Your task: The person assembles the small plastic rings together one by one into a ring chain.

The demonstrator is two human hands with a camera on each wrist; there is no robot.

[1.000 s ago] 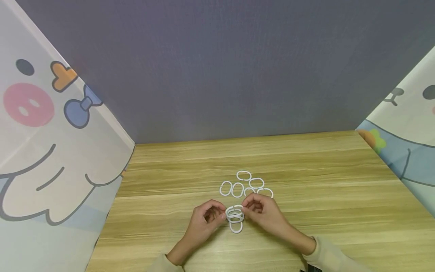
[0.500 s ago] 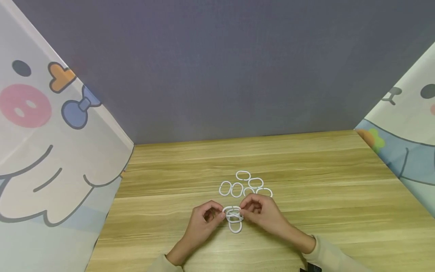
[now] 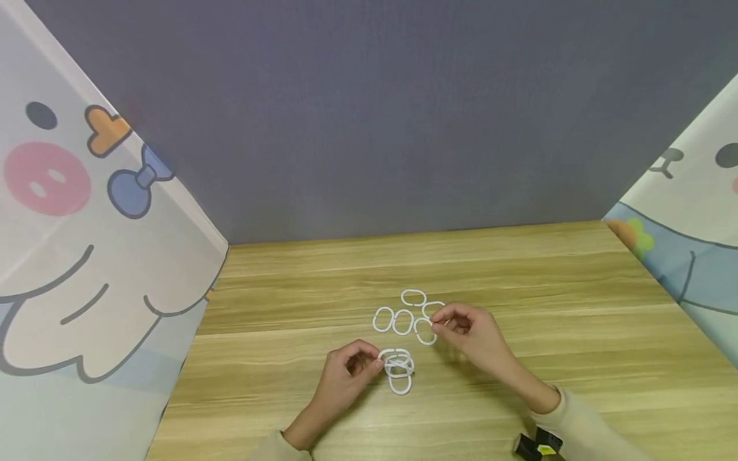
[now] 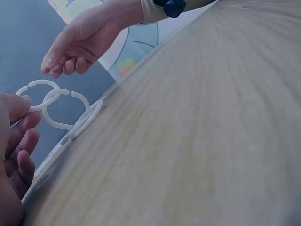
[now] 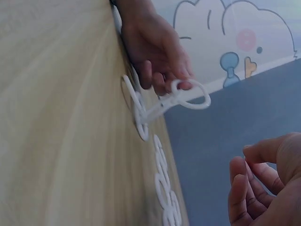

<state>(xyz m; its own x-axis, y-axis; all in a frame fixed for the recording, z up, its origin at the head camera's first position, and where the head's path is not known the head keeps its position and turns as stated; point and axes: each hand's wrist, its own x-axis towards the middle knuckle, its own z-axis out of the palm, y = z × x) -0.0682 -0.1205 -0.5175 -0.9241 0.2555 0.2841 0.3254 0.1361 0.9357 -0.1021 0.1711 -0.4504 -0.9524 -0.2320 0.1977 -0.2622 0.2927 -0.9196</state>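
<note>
In the head view my left hand (image 3: pixel 348 371) pinches a white plastic chain link (image 3: pixel 402 350) between thumb and forefinger. In the left wrist view this link (image 4: pixel 43 81) has a small gap and passes through a second link (image 4: pixel 57 126) hanging below. A further link (image 3: pixel 400 392) reaches down onto the tabletop. My right hand (image 3: pixel 475 336) hovers over the loose links with bent fingers, closest to one loose link (image 3: pixel 425 343). In the right wrist view, nothing shows between the thumb and fingers of this right hand (image 5: pixel 265 181). It hides part of the loose group.
Behind the joined links, several loose white links (image 3: pixel 413 291) lie spread on the wooden table (image 3: pixel 288 288). A grey panel (image 3: pixel 403 128) stands at the back, with cartoon-printed panels at both sides. A black device (image 3: pixel 536 445) sits by the right sleeve.
My right hand has let go of the joined links and moved up and right to the loose ones. My left hand stays in place, still pinching its link.
</note>
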